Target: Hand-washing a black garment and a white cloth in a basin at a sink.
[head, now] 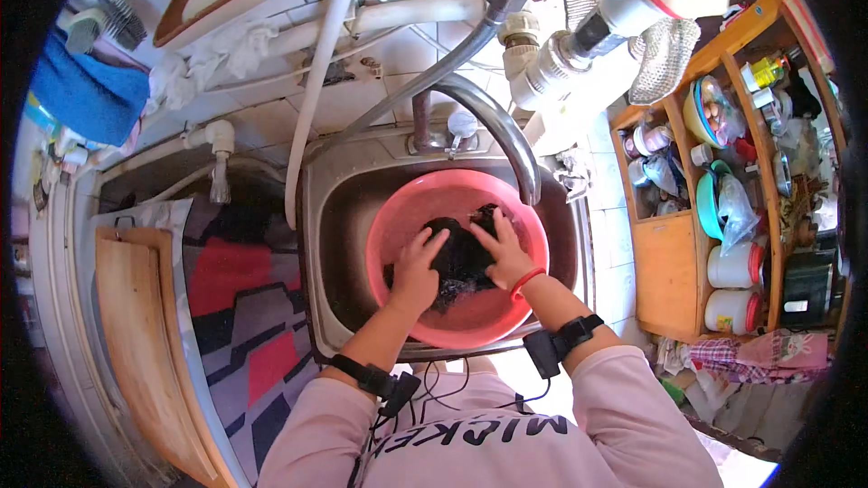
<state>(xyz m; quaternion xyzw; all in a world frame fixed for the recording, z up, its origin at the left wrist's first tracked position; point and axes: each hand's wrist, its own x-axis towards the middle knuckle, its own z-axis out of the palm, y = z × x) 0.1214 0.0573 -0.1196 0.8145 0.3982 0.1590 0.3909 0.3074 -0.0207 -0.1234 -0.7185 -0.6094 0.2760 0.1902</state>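
A pink plastic basin (456, 325) stands in a metal sink (342, 217) and holds water. Black fabric (458, 254) lies bunched and wet in it. My left hand (415, 274) rests on the left side of the fabric, fingers spread. On its right side is my right hand (503, 251), fingers also spread, with a red band at the wrist. Neither hand plainly grips the cloth; my fingertips touch it, and what lies under the palms is hidden. The curved metal faucet (522, 149) reaches over the basin's upper right rim.
A grey hose (434, 71) and white pipes (420, 11) cross above the sink. Wooden boards (139, 325) stand at the left. Wooden shelves (668, 271) with tubs and bowls are at the right. Thin black cables (444, 390) hang between my forearms.
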